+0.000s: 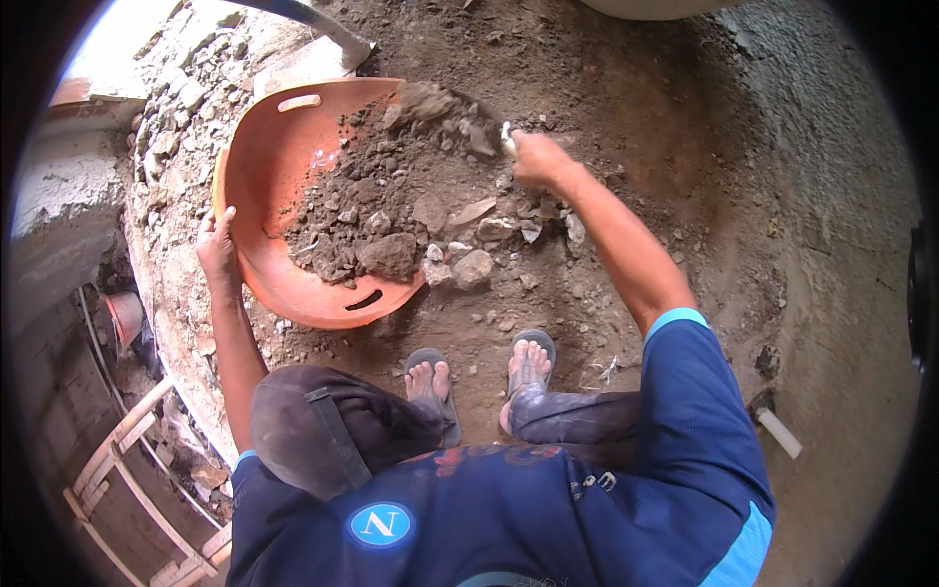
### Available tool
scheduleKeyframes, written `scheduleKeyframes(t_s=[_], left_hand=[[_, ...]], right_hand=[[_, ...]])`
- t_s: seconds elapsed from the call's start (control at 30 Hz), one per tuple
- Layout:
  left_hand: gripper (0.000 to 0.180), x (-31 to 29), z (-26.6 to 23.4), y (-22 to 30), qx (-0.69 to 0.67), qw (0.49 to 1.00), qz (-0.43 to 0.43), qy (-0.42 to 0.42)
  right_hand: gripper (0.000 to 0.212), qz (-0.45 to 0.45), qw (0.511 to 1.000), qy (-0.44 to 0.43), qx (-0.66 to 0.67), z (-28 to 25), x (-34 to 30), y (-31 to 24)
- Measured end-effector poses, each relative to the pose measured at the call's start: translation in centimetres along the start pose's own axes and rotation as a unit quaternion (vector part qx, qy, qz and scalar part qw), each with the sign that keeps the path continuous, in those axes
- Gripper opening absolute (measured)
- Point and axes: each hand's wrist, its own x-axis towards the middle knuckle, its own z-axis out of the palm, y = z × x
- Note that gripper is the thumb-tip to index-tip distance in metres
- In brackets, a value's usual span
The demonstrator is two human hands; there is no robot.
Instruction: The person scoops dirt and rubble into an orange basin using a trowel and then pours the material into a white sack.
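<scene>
An orange plastic basin (269, 176) with slotted handholds lies tilted on the dirt floor, its right side open toward a heap of soil. My left hand (217, 245) is closed on its left rim, thumb on top. Dark soil (342, 210) and stones fill the basin's right part and run on over the ground beside it. At the heap's upper right, my right hand (543, 161) is closed round the pale handle of a small trowel-like tool (508, 140). Motion blur and soil hide most of its blade. Several larger stones (473, 268) sit by the basin's lower right edge.
Behind the basin stands a shovel (342, 41), its shaft slanting up leftward. Rubble (186, 98) covers the ground at far left. A wooden frame (122, 450) and a reddish bucket (124, 316) are at left. A white pipe piece (780, 433) sticks out at right, near a rough wall (851, 245).
</scene>
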Motion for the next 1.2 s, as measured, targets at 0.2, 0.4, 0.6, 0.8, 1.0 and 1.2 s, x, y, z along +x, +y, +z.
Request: scheduleKeyframes(t_s=[0.2,0.4,0.6,0.8,1.0,1.2], left_hand=[[0.026,-0.5,0.1,0.1,-0.005,1.0,-0.001,0.007],[0.033,-0.2,-2.1,-0.1,-0.014,0.999,-0.021,-0.023],[0.035,-0.8,-4.6,-1.2,0.04,0.999,-0.003,0.016],[0.032,1.3,-2.3,-1.9,-0.013,1.0,-0.01,-0.017],[0.031,1.4,-2.2,-1.5,-0.013,1.0,-0.009,-0.021],[0.031,1.7,-2.2,-1.9,-0.009,1.0,-0.009,-0.015]], right_hand=[[0.028,-0.061,0.996,0.002,0.065,6.4,-2.3,-8.8],[0.025,-0.205,0.973,0.069,0.085,8.2,-7.9,-18.3],[0.026,0.232,0.884,0.349,0.207,8.4,-11.1,-4.1],[0.039,0.423,0.863,0.182,0.208,13.7,-15.5,8.6],[0.029,0.365,0.803,0.169,0.44,15.9,-15.3,0.1],[0.031,0.359,0.777,0.173,0.487,15.3,-15.7,-1.5]])
